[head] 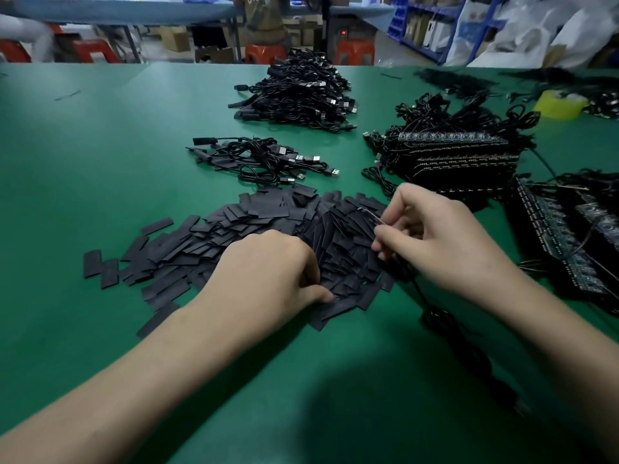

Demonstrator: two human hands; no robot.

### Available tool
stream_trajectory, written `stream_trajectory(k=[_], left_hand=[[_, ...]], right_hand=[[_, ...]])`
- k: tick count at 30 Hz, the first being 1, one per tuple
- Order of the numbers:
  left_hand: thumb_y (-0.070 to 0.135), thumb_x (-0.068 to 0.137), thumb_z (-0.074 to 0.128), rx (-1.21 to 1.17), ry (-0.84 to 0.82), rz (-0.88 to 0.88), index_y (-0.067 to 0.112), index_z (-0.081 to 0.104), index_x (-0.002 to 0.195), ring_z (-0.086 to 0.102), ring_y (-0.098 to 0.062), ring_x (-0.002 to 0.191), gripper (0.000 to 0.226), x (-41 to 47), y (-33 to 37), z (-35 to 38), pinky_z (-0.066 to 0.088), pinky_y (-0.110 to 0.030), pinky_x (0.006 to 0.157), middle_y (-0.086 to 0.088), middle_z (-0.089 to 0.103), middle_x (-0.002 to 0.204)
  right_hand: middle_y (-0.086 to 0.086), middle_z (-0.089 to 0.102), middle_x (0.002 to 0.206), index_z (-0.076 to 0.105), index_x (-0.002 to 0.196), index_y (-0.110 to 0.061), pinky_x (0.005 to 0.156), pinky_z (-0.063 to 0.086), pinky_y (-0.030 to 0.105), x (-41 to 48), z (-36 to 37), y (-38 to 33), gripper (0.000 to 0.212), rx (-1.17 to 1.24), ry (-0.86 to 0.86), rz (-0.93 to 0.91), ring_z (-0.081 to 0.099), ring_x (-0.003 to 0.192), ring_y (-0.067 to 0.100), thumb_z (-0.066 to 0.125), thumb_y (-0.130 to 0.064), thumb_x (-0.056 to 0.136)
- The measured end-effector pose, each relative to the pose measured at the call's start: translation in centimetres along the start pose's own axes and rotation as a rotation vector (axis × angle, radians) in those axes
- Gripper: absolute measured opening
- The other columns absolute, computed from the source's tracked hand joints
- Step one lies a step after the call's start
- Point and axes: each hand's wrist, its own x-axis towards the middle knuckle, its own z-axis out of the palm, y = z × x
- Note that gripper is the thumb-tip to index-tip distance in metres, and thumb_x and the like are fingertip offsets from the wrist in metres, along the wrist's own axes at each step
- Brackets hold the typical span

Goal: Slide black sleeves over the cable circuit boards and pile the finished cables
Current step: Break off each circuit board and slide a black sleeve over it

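Over the green table mat [100, 145], the left hand [264, 272] has its fingers curled, pinching a flat black sleeve [338, 306] at the near edge of the loose heap of black rectangular sleeves [254, 216]. The right hand [438, 242] has its fingers clamped on a thin black cable [442, 321].

- My left hand [268, 272]: knuckles up, fingers curled under, thumb tip pinching a sleeve [338, 309]; bare forearm angles in from lower left.
- My right hand [438, 239]: fingers curled, pinching a cable [417, 289]; forearm bare.
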Motion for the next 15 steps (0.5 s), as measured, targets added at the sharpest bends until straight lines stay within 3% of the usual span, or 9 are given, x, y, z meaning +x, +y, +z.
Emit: stream_trajectory(k=[3, 6, 8, 12, 15], left_hand=[[0.063, 0.077, 0.075, -0.094, -0.027, -0.022, 0.037, 0.071, 0.086, 0.064, -0.005, 0.080, 0.028, 0.4, -0.2, 0.0, 0.053, -0.025, 0.070, 0.018, 0.068, 0.077], [0.054, 0.076, 0.080, -0.229, -0.062, -0.016, 0.035, 0.069, 0.079, 0.060, 0.005, 0.072, 0.023, 0.5, -1.0, 0.0, 0.051, -0.022, 0.069, 0.020, 0.066, 0.072], [0.052, 0.075, 0.080, -0.279, -0.028, 0.031, 0.034, 0.070, 0.080, 0.062, 0.003, 0.073, 0.021, 0.2, -1.7, 0.2, 0.051, -0.022, 0.069, 0.018, 0.068, 0.076], [0.038, 0.075, 0.084, -0.442, 0.126, 0.146, 0.029, 0.073, 0.084, 0.063, 0.001, 0.071, 0.017, -1.1, -3.0, 1.4, 0.045, -0.010, 0.063, 0.016, 0.067, 0.071], [0.036, 0.078, 0.085, -0.466, 0.251, 0.196, 0.025, 0.076, 0.093, 0.066, -0.001, 0.073, 0.021, -1.7, -3.7, 2.3, 0.052, -0.019, 0.068, 0.015, 0.070, 0.078]], right_hand=[[0.009, 0.070, 0.075, 0.055, 0.089, -0.012, 0.058, 0.060, 0.038, -0.1, 1.3, -0.2, 0.016, 0.423, -0.014, 0.048, 0.070, 0.061, 0.022, 0.067, -0.004, 0.095], [0.009, 0.064, 0.076, 0.057, 0.091, -0.009, 0.051, 0.050, 0.027, -0.6, 2.3, 0.1, 0.012, 0.589, -0.056, 0.094, 0.056, 0.055, 0.016, 0.066, -0.014, 0.096], [0.005, 0.064, 0.072, 0.054, 0.088, -0.008, 0.047, 0.042, 0.023, -0.7, 2.5, 0.1, 0.017, 0.720, -0.089, 0.117, 0.046, 0.053, 0.013, 0.060, -0.018, 0.099], [0.002, 0.063, 0.068, 0.062, 0.093, -0.011, 0.047, 0.040, 0.019, -0.9, 2.3, 0.4, 0.005, 0.690, -0.149, 0.138, 0.047, 0.052, 0.008, 0.063, -0.013, 0.097], [0.001, 0.065, 0.071, 0.074, 0.101, -0.022, 0.052, 0.041, 0.015, -1.2, 2.3, 0.7, 0.011, 0.615, -0.243, 0.146, 0.052, 0.058, 0.008, 0.067, -0.016, 0.095]])
